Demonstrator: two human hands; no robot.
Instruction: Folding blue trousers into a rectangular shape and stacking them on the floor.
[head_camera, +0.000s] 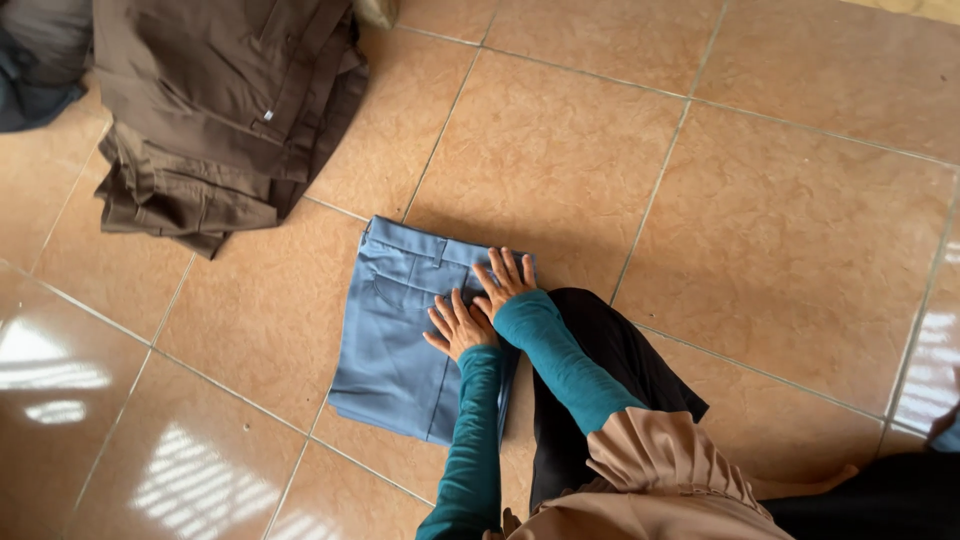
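Observation:
A folded pair of blue-grey trousers (395, 340) lies flat on the tan tiled floor (780, 250), waistband toward the far side. My left hand (458, 325) rests palm down on its right half, fingers spread. Just beyond it, my right hand (506, 280) also lies flat with fingers apart, on the trousers' upper right corner. The two hands touch side by side. Both arms wear teal sleeves. Neither hand grips the cloth.
A stack of folded brown garments (225, 110) sits at the far left. A dark grey cloth (35, 70) lies in the top left corner. My black garment (600, 350) and a tan ruffled hem (660, 455) cover the floor at the lower right.

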